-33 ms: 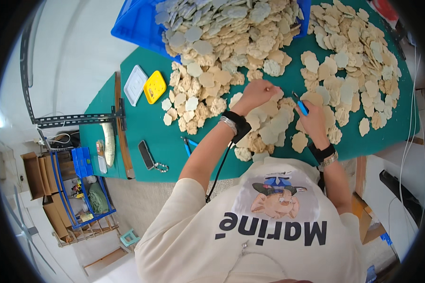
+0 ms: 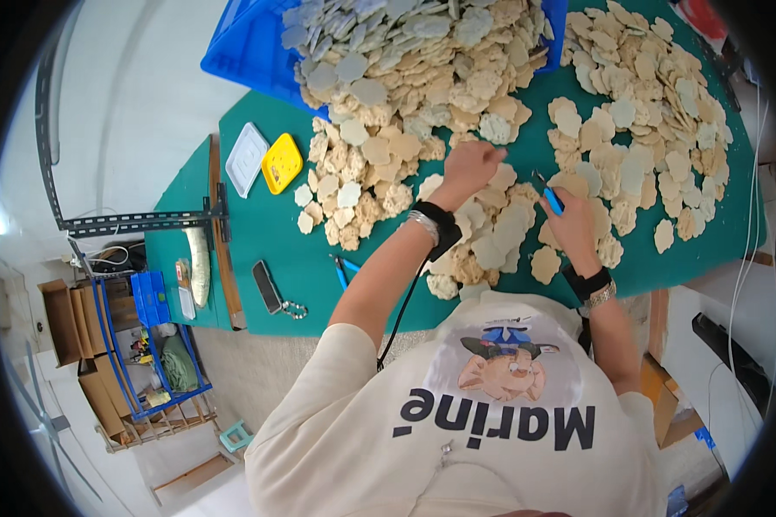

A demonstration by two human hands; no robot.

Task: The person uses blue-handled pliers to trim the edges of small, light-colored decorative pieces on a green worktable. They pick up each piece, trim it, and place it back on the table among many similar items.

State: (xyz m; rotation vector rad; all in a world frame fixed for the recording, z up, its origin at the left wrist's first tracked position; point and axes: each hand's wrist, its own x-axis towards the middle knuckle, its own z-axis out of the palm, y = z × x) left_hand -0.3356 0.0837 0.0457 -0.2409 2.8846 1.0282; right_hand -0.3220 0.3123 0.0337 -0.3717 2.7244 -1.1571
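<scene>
A person leans over a green table [image 2: 284,250] covered with flat, scallop-edged beige and grey pieces. The left hand [image 2: 467,170] lies palm down on the heap of pieces [image 2: 491,233] directly before the person, fingers curled over one piece; whether it actually grips it cannot be told. The right hand [image 2: 572,226] is closed around a blue-handled cutting tool [image 2: 549,196], its tip pointing up and away, just above the same heap.

To do this well, the left hand should pin one piece flat and keep its fingers clear of the blade.

A blue plastic crate [image 2: 241,47] at the table's far edge brims with more pieces, which spill onto the table. Left of the heap, a shallow white tray [image 2: 247,158] and a yellow tray [image 2: 281,163] lie side by side, seemingly empty.
</scene>
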